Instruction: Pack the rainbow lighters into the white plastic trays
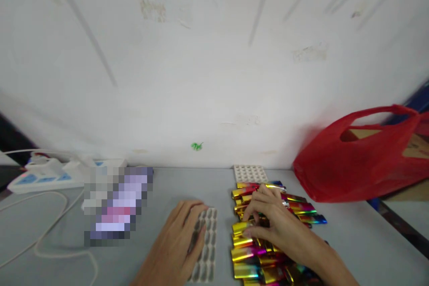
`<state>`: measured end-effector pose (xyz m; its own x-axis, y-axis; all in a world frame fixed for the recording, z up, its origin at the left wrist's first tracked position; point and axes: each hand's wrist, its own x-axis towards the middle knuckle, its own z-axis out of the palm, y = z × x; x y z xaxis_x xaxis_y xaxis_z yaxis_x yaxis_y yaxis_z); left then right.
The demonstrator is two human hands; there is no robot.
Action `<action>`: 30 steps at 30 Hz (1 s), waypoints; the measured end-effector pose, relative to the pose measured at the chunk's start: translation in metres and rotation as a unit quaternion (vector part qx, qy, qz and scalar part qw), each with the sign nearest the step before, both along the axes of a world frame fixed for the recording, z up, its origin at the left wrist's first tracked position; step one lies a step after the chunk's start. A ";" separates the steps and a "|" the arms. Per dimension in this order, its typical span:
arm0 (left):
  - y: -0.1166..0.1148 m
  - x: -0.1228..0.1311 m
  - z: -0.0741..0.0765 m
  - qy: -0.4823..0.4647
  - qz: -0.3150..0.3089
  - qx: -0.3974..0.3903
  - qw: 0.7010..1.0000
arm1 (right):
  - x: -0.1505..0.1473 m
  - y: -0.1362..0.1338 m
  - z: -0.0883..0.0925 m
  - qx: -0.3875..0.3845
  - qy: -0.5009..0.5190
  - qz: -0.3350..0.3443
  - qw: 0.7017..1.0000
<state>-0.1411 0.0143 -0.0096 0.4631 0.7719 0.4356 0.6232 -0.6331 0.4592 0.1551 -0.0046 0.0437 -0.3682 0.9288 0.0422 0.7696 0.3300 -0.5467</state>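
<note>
A pale tray [210,237] with rows of oval hollows lies on the table, and my left hand [179,239] is closed around its left side, thumb across the top. Right of the tray spreads a pile of shiny gold and rainbow metallic pieces [246,254] that look like lighters. Over this pile is my right hand [273,214], its fingers bent. The thumb and forefinger close at the end of one gold lighter [239,227]. My palm and wrist hide part of the pile.
Another pale tray with holes [250,173] lies behind the pile by the wall. A red bag [348,165] stands at right beside cardboard [410,192]. On the left are a power strip [50,182], a loose white cable [63,255] and a blurred-out phone-like object [122,205].
</note>
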 end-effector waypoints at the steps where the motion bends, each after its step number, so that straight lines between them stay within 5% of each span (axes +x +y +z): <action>1: 0.000 0.000 0.000 0.002 0.001 0.005 1.000 | -0.001 0.000 0.001 -0.002 -0.001 0.004 1.000; 16: -0.001 0.000 0.005 0.007 0.005 0.035 0.999 | 0.001 -0.002 0.000 -0.013 -0.010 0.012 1.000; 24: -0.021 0.012 0.020 0.033 -0.106 0.104 0.988 | 0.004 -0.007 0.013 0.015 -0.018 0.011 1.000; 30: -0.032 0.021 0.021 0.068 -0.180 0.060 0.979 | 0.011 -0.001 0.017 0.035 0.003 -0.012 0.999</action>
<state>-0.1199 -0.0174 0.0110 0.7562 0.4940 0.4291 0.3992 -0.8679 0.2956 0.1664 -0.0061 0.0606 -0.3463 0.9316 0.1100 0.7738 0.3500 -0.5279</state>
